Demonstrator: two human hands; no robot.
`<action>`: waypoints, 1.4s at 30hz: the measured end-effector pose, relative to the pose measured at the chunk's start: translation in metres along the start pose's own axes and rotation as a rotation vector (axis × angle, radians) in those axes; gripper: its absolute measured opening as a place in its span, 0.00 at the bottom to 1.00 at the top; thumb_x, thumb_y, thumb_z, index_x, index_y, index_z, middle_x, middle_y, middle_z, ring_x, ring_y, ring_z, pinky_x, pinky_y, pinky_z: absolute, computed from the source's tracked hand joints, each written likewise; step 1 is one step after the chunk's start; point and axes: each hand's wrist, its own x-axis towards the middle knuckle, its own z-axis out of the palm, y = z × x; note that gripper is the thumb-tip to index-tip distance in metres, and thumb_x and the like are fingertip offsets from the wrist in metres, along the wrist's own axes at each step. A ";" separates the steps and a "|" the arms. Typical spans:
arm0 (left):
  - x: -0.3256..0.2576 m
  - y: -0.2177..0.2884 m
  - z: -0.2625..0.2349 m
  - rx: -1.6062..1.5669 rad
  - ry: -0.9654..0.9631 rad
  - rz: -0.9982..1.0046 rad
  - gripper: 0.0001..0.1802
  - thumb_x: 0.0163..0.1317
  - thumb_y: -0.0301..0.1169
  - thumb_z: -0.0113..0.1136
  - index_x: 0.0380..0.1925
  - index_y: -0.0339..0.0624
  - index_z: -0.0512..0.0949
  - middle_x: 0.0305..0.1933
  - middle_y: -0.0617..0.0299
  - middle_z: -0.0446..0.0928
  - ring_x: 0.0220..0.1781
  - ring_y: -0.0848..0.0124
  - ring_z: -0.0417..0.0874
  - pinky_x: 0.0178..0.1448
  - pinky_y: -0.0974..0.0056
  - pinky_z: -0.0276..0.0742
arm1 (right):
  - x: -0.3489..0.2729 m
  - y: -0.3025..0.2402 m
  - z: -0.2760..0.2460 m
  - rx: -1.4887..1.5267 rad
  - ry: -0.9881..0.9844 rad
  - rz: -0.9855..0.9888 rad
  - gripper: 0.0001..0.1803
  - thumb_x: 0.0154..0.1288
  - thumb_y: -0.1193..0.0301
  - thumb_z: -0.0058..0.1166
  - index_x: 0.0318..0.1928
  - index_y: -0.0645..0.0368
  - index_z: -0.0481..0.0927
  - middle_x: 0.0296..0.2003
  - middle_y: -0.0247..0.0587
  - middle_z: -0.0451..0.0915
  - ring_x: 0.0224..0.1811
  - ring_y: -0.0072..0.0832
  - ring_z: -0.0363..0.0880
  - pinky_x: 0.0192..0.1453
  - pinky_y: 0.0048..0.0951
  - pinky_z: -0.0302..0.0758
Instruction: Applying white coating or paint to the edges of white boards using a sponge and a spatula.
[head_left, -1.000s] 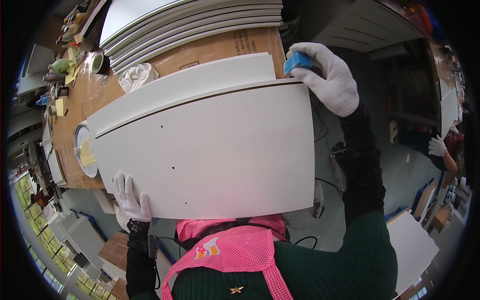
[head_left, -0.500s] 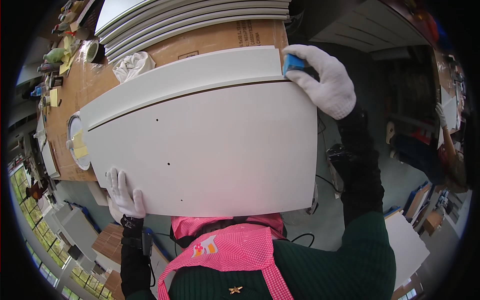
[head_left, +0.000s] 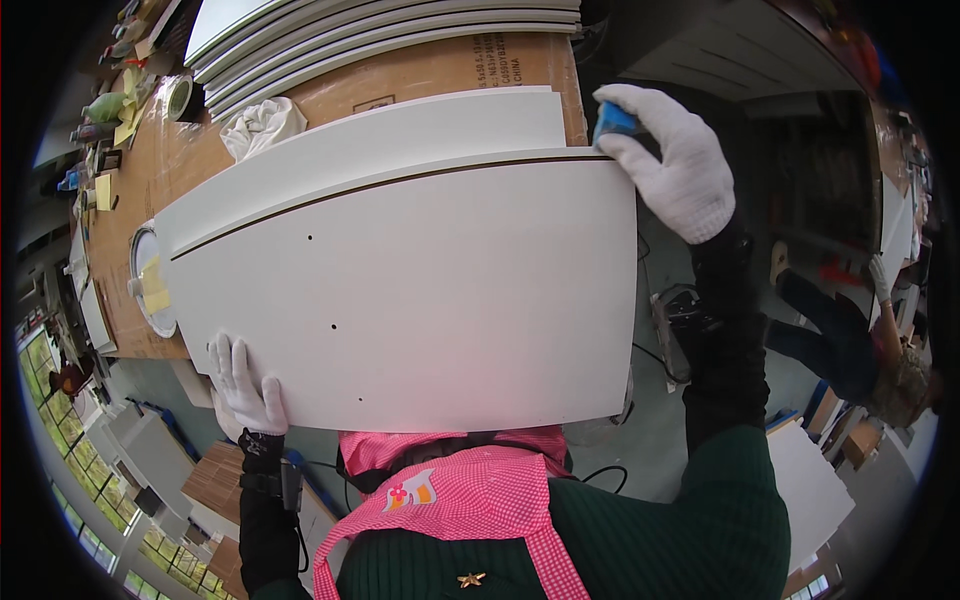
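Note:
A wide white panel (head_left: 450, 290) with several small dark holes lies flat in front of me, a raised strip (head_left: 370, 160) and a dark groove running along its far side. In a white glove, my right hand (head_left: 680, 165) pinches a small blue sanding block (head_left: 613, 122) between thumb and fingers, right at the panel's far right corner. My left hand (head_left: 245, 385), gloved too, rests with fingers stretched out on the panel's near left corner. The underside of the block is mostly hidden.
Several white panels (head_left: 400, 45) are stacked at the back on the cardboard-covered table (head_left: 540, 65). A crumpled white cloth (head_left: 262, 128), a tape roll (head_left: 182, 98) and a round can (head_left: 150, 280) sit to the left. Another person (head_left: 845, 320) is at far right.
My right hand has slid a little to the right with the blue sanding block, off toward the panel's corner. The left hand stays in place. The other person has shifted.

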 end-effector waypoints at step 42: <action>-0.007 -0.001 0.010 -0.026 0.045 0.056 0.31 0.67 0.37 0.46 0.68 0.32 0.65 0.75 0.40 0.59 0.77 0.41 0.56 0.78 0.43 0.52 | -0.116 0.003 0.016 0.456 0.314 0.286 0.20 0.62 0.74 0.64 0.55 0.57 0.80 0.45 0.42 0.83 0.48 0.32 0.84 0.56 0.30 0.79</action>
